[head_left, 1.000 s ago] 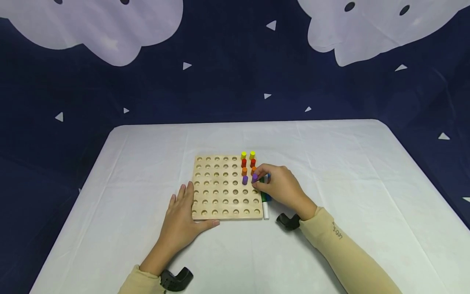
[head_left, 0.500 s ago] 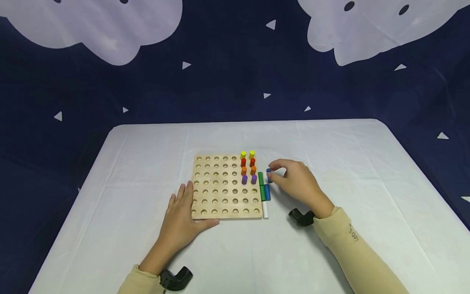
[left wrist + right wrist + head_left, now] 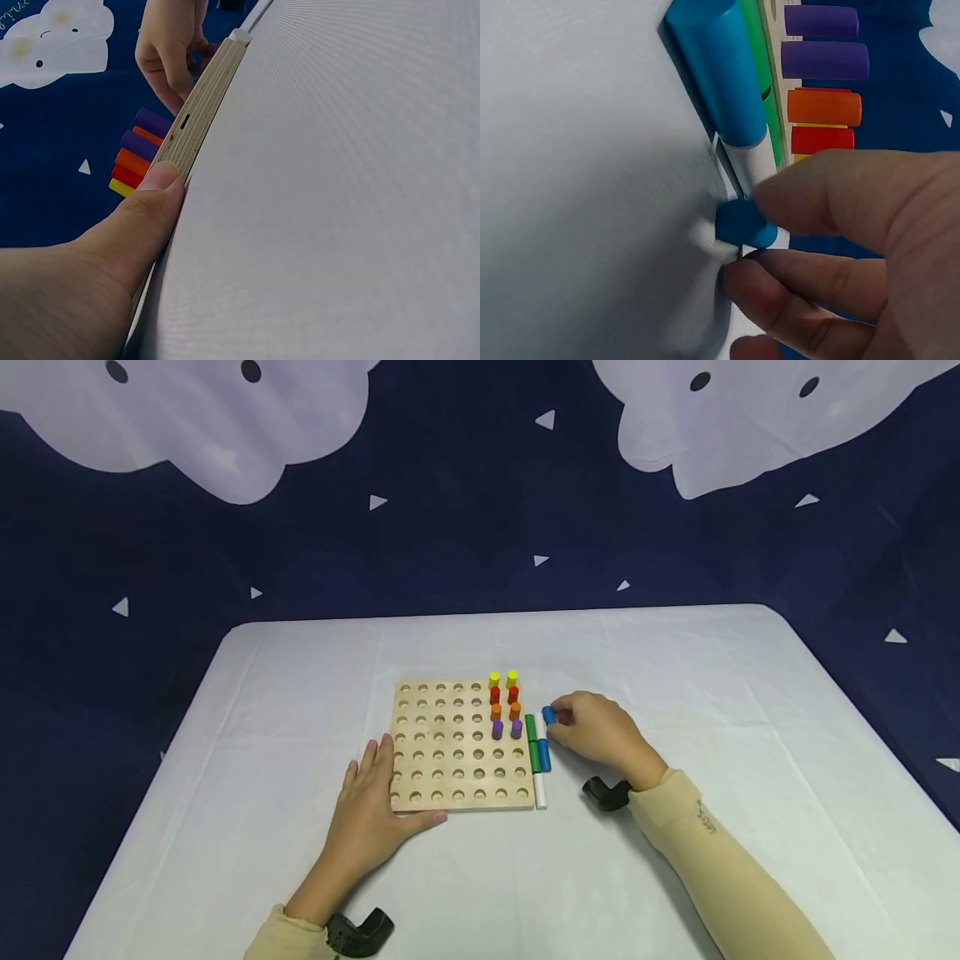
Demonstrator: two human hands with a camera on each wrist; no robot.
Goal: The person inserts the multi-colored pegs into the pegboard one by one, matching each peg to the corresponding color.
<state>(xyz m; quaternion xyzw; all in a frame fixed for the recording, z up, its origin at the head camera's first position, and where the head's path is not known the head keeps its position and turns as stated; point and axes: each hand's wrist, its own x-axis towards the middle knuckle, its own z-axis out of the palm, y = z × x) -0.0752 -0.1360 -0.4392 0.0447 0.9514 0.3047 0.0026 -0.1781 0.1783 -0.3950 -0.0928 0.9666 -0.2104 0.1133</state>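
Note:
A square wooden pegboard lies on the white table. My left hand rests against its left edge, fingers straight and thumb along the front edge; in the left wrist view the thumb touches the board's side. My right hand pinches a blue peg between thumb and fingers, just right of the board. Upright in the two right-hand columns stand pairs of yellow, red, orange and purple pegs.
Beside the board's right edge lie green pegs, another blue peg and white pegs. Black wrist devices sit under both wrists. A dark blue cloth with clouds hangs behind the table.
My right hand has let go of the second purple peg, now upright in the board, and moved right to the blue peg, which it has taken hold of and tilted. The left hand stays put.

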